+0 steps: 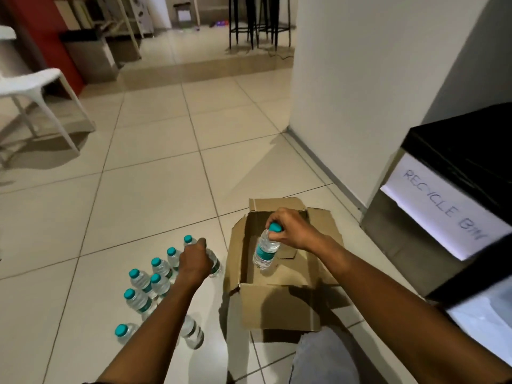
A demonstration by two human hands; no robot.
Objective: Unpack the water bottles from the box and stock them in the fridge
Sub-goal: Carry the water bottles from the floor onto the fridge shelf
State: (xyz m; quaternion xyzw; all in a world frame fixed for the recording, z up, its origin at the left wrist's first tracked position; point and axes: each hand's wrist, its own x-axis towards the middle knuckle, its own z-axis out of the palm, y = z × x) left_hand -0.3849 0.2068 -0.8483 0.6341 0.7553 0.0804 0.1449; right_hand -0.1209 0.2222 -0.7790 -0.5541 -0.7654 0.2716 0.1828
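Nearest, a cluster of teal-capped water bottles stands on the tiled floor at the near left. The left hand curls over the top of another bottle at the cluster's right edge, just beside the cardboard box. The right hand pinches the cap of a held bottle, hanging it over the open box.

A cap-only pinch could slip, I judge, dropping that bottle; the left forearm passes close over the standing ones and might topple them.

To the right stands a black bin labelled RECYCLE BIN, against a white wall. Farther left sits a white chair, with dark stool legs far off. No fridge is clearly visible.
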